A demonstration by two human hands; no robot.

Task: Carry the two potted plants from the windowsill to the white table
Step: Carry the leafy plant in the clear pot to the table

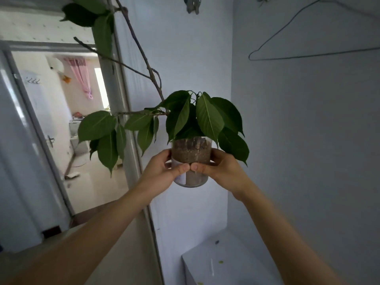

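Observation:
I hold one potted plant (191,150) up in the air at arm's length, in front of a pale wall. Its pot is a clear glass jar filled with brown soil, with large green leaves drooping over the rim and long bare branches reaching up to the left. My left hand (162,169) grips the jar's left side and my right hand (220,168) grips its right side, thumbs meeting at the front. A white table (224,262) shows low down at the bottom right. No second plant or windowsill is in view.
An open doorway (67,124) on the left leads to a bright room with a pink curtain. A door frame post (131,153) stands just left of the plant. A wire hanger (308,33) hangs on the right wall. A small dark speck and yellowish bits lie on the table.

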